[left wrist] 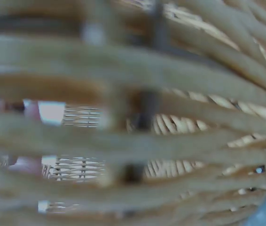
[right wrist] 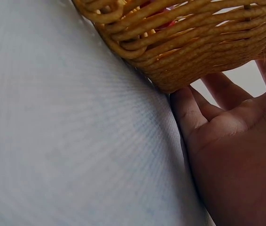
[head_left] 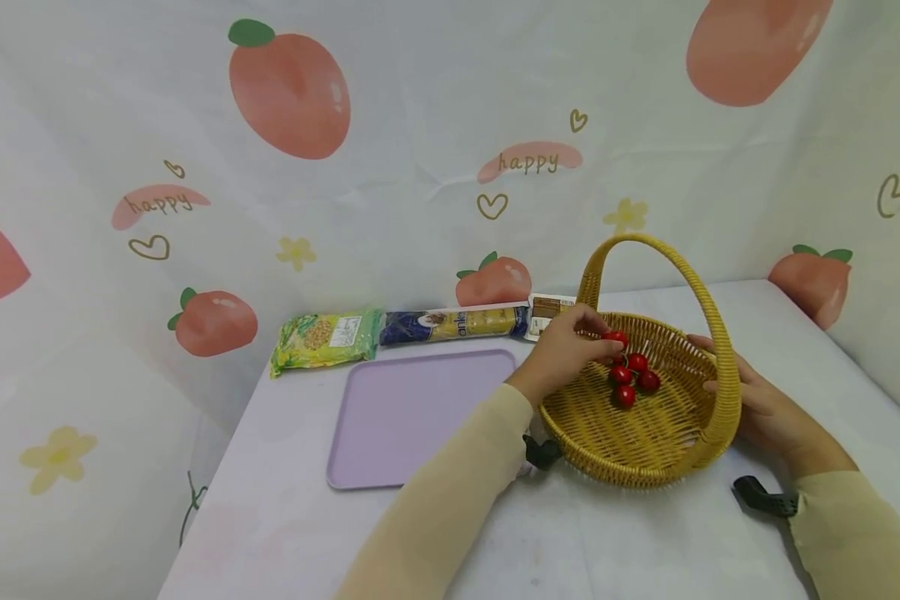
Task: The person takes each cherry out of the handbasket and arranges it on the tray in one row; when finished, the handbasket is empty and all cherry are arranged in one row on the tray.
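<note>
A yellow wicker basket (head_left: pixel 645 475) with a tall arched handle stands on the right of the table. Inside it lies a cluster of small, round, glossy red fruits (head_left: pixel 625 395), like cherries. My left hand (head_left: pixel 562 354) reaches over the basket's left rim and pinches one red fruit at the top of the cluster. Against the right side, my right hand (head_left: pixel 765 408) grips the basket wall, with fingertips at the rim. In the right wrist view its fingers (right wrist: pixel 187 110) touch the lower wicker. Blurred basket weave (left wrist: pixel 123 66) fills the left wrist view, hiding the left hand's grasp.
A lilac tray (head_left: pixel 412 425) lies left of the basket. Along the back stand a green-yellow packet (head_left: pixel 322 340), a long blue-and-yellow package (head_left: pixel 453 325) and a brown-and-white pack (head_left: pixel 547 312), partly behind the left hand. A printed cloth (head_left: pixel 405 233) hangs behind the table.
</note>
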`<state>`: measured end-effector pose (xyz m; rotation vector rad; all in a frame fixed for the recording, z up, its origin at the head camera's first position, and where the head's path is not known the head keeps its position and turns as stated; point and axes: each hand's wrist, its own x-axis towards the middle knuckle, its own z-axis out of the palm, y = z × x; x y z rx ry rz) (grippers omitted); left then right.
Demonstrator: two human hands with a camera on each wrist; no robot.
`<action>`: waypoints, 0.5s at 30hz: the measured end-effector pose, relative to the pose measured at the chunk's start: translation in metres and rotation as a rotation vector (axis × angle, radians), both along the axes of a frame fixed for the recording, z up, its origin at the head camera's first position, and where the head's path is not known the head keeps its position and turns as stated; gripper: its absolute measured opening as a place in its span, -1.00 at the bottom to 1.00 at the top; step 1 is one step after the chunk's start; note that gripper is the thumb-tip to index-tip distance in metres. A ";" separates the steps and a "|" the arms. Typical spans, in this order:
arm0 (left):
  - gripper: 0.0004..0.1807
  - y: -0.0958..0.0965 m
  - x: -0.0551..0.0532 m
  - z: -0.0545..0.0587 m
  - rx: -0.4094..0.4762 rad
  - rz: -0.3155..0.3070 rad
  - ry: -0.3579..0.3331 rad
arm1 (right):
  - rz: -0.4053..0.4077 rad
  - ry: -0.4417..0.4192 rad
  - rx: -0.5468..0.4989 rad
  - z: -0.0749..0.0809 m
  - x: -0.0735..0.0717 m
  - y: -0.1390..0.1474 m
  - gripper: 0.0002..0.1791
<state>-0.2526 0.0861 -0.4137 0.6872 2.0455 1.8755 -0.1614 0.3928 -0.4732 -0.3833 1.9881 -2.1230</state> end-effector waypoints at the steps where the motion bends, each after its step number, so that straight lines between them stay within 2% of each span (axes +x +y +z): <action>1: -0.78 -0.002 0.000 0.000 0.068 -0.023 -0.006 | -0.001 -0.002 0.007 -0.001 0.000 0.000 -0.26; 3: -0.74 -0.007 0.002 0.000 0.171 -0.062 -0.023 | -0.002 -0.005 0.015 -0.002 0.001 0.000 -0.26; 5: -0.71 -0.012 0.004 0.001 0.224 -0.078 -0.028 | -0.001 -0.005 0.020 -0.002 0.002 -0.001 -0.26; 12: -0.72 -0.032 0.007 0.008 0.345 -0.088 -0.092 | -0.002 -0.008 0.004 -0.002 0.001 -0.001 -0.25; 15: -0.69 -0.044 0.006 0.010 0.366 -0.090 -0.090 | 0.000 -0.004 0.008 -0.001 0.000 -0.001 -0.24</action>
